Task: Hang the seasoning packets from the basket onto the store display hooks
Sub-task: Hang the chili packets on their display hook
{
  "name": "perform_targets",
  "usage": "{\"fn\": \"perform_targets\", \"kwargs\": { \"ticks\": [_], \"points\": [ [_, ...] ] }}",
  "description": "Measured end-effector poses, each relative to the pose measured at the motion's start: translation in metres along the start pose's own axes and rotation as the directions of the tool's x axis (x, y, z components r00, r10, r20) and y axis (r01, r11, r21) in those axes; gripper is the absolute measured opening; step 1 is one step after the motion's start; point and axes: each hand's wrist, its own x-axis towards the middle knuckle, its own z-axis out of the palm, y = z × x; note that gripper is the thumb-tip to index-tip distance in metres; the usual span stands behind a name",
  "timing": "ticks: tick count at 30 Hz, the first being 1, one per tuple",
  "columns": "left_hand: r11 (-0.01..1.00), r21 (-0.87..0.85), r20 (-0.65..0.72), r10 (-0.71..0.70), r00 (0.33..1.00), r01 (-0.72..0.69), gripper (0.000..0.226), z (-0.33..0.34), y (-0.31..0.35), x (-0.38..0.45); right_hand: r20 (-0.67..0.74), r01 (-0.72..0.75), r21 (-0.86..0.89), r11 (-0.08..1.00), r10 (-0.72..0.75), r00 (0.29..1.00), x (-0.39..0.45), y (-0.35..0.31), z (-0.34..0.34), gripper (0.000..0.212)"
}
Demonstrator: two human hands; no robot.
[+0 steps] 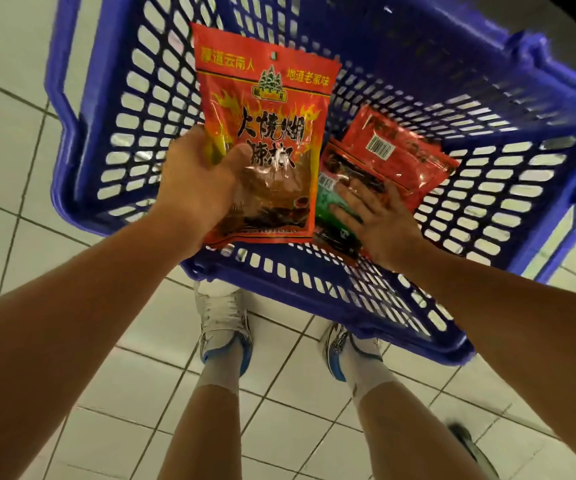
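A blue plastic basket (508,109) stands on the tiled floor in front of me. My left hand (196,178) holds a red-orange seasoning packet (269,109) upright above the basket, thumb across its clear window. My right hand (373,220) is down inside the basket, fingers spread on a green packet (328,206) and touching a red packet with a dark window (352,164). Another red packet (394,147) lies barcode-up behind it. No display hooks are in view.
White floor tiles (113,403) surround the basket. My two feet in white and blue trainers (224,327) stand right at the basket's near rim (314,289). A dark object (466,441) sits on the floor at the lower right.
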Motion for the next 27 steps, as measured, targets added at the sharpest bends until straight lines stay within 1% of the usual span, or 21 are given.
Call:
{"fn": "perform_targets", "kwargs": {
  "ticks": [2,5,6,8,9,10,11,13,14,15,17,19,20,21,22,23,24,25,26,27],
  "points": [
    [1.000,-0.023,-0.008,0.007,1.000,-0.007,0.005,0.002,-0.003,0.001,-0.023,0.021,0.032,0.999,-0.020,1.000,0.000,0.002,0.001,0.104],
    [0.998,-0.054,-0.032,0.012,0.999,-0.013,0.008,-0.001,0.002,-0.005,-0.076,0.073,0.038,0.997,-0.070,0.995,-0.004,0.001,-0.010,0.072],
    [0.997,-0.069,-0.035,0.013,0.999,-0.016,0.008,-0.003,0.006,-0.009,-0.097,0.090,0.076,0.993,-0.082,0.992,-0.007,0.001,-0.020,0.064],
    [0.993,-0.114,-0.025,0.024,0.999,-0.027,0.009,-0.010,0.019,-0.018,-0.173,0.112,0.245,0.963,-0.070,0.982,-0.016,0.002,-0.046,0.054],
    [0.990,-0.137,-0.024,0.028,0.999,-0.031,0.009,-0.017,0.027,-0.024,-0.224,0.106,0.360,0.927,-0.025,0.974,-0.022,0.002,-0.061,0.049],
    [0.987,-0.156,-0.033,0.026,0.999,-0.031,0.009,-0.023,0.036,-0.031,-0.252,0.079,0.485,0.871,0.052,0.966,-0.027,0.003,-0.078,0.043],
    [0.984,-0.175,-0.047,0.017,0.999,-0.025,0.011,-0.030,0.046,-0.038,-0.231,0.021,0.611,0.791,0.152,0.961,-0.034,0.004,-0.095,0.033],
    [0.975,-0.220,-0.063,-0.012,0.998,-0.003,0.016,-0.044,0.066,-0.055,-0.111,-0.119,0.792,0.598,0.333,0.936,-0.048,0.008,-0.131,0.011],
    [0.971,-0.238,-0.063,-0.023,0.998,0.007,0.018,-0.050,0.076,-0.065,-0.080,-0.148,0.855,0.496,0.410,0.909,-0.055,0.010,-0.148,0.009],
    [0.968,-0.250,-0.058,-0.023,0.998,0.008,0.019,-0.056,0.086,-0.076,-0.042,-0.148,0.919,0.366,0.463,0.885,-0.065,0.012,-0.166,0.011],
    [0.967,-0.255,-0.044,0.003,0.999,-0.014,0.015,-0.067,0.106,-0.098,0.035,-0.057,0.998,0.026,0.525,0.851,-0.089,0.015,-0.208,0.024],
    [0.965,-0.261,-0.022,0.026,0.999,-0.031,0.016,-0.078,0.127,-0.123,0.118,0.073,0.944,-0.322,0.537,0.835,-0.118,0.018,-0.251,0.034],
    [0.961,-0.274,-0.004,0.031,1.000,-0.031,0.019,-0.083,0.138,-0.135,0.172,0.110,0.882,-0.457,0.532,0.829,-0.133,0.019,-0.270,0.033],
    [0.957,-0.289,0.008,0.036,0.999,-0.032,0.021,-0.088,0.151,-0.148,0.215,0.125,0.833,-0.539,0.523,0.825,-0.150,0.021,-0.291,0.029],
    [0.953,-0.300,0.017,0.045,0.999,-0.038,0.021,-0.093,0.164,-0.162,0.239,0.129,0.805,-0.579,0.516,0.822,-0.168,0.023,-0.312,0.026],
    [0.949,-0.312,0.022,0.061,0.998,-0.051,0.016,-0.098,0.179,-0.176,0.239,0.146,0.790,-0.595,0.519,0.821,-0.189,0.025,-0.333,0.019],
    [0.942,-0.330,0.030,0.075,0.997,-0.061,0.011,-0.103,0.194,-0.192,0.223,0.180,0.772,-0.609,0.525,0.821,-0.210,0.025,-0.354,0.008],
    [0.936,-0.345,0.039,0.087,0.995,-0.069,0.010,-0.109,0.211,-0.209,0.198,0.217,0.759,-0.614,0.535,0.822,-0.233,0.026,-0.375,0.014],
    [0.933,-0.350,0.050,0.103,0.993,-0.079,0.015,-0.115,0.228,-0.226,0.177,0.233,0.765,-0.601,0.543,0.821,-0.254,0.028,-0.394,0.033],
    [0.934,-0.346,0.066,0.118,0.991,-0.088,0.025,-0.121,0.245,-0.244,0.160,0.242,0.776,-0.582,0.553,0.818,-0.278,0.027,-0.413,0.058]
  ]
}}
